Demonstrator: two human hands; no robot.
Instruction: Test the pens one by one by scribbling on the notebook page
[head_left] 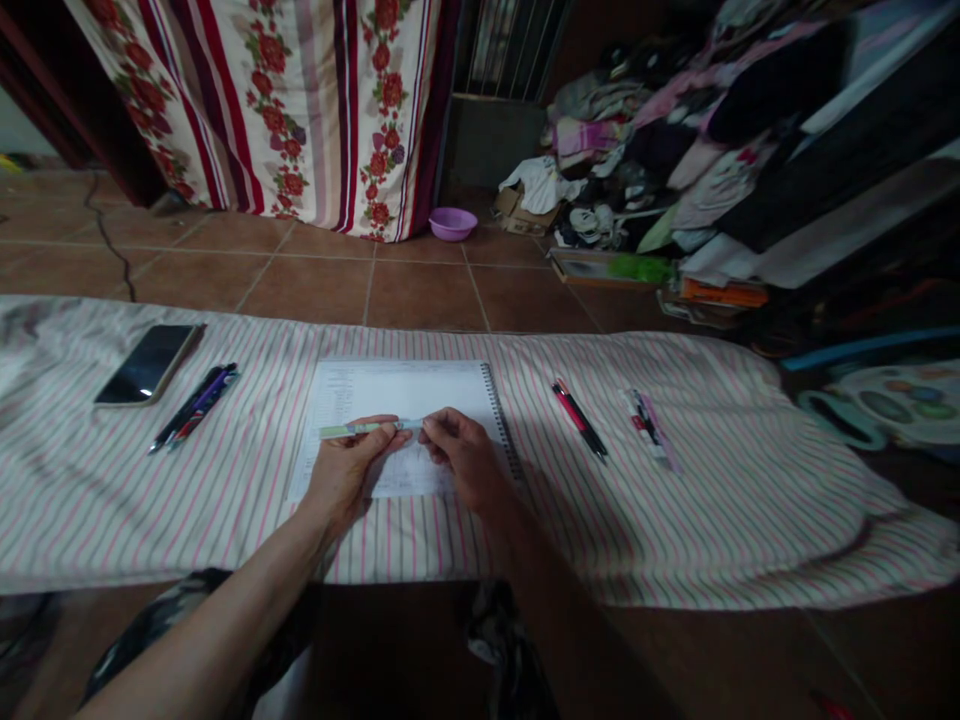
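At the far left a dark phone [148, 363] lies flat on the striped cloth [675, 500], screen up, well apart from the hands. Just to its right a small bunch of pens [193, 407] lies side by side, touching one another. They sit off to the side, so they do not crowd the paper.

In the middle is a spiral notebook [405, 390]. It lies open and flat on the cloth, with its wire rings on the right edge. The person's left hand [346, 470] is closed around a green pen [360, 429]. The pen lies sideways just over the page, and its long end pokes out to the left. The right hand [466, 455] pinches the other end of the same pen with thumb and fingertips. So both hands hold one pen between them, and it looks as if each takes an end to keep it level. The hands hide the lower part of the page, so the marks there cannot be read.

Right of the notebook, two red and black pens [579, 419] lie close together, near the rings but not touching them. Farther right lies a small packet [649, 428]. Nothing lies between these and the hands.

Past the cloth is a tiled floor [315, 285]. On it, from left to right, are a flowered curtain [300, 110], a purple bowl [452, 223] and a big heap of clothes [675, 130].
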